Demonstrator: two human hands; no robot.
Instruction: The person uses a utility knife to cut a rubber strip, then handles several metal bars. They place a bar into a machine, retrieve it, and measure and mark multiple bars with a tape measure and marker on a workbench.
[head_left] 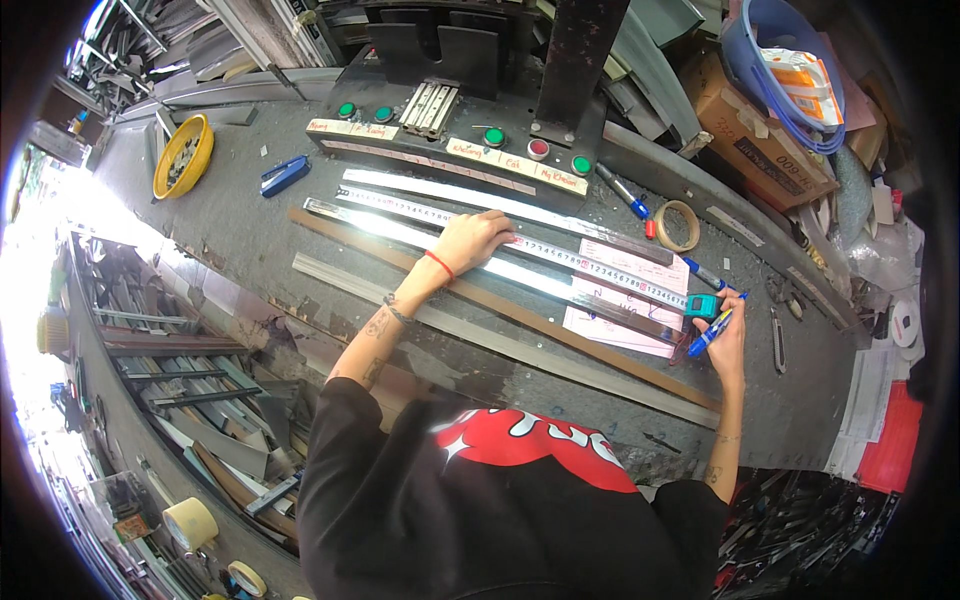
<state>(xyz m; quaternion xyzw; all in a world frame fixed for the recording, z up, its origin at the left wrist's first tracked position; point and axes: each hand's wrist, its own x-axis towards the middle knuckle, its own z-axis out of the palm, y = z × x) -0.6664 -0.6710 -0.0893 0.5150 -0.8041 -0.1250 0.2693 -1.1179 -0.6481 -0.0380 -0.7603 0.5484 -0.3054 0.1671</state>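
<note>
My left hand lies palm down on a long shiny metal strip that runs across the grey workbench, pressing it and a numbered measuring tape that runs along it. My right hand grips a blue pen at the strip's right end, right beside a teal tape measure case. Pink paper sheets lie under the strip there. A brown wooden slat and a grey metal bar lie parallel, nearer to me.
A machine panel with green and red buttons stands behind the strips. A yellow bowl, a blue stapler, a tape roll, another blue pen, a cardboard box and a blue bucket surround the work area.
</note>
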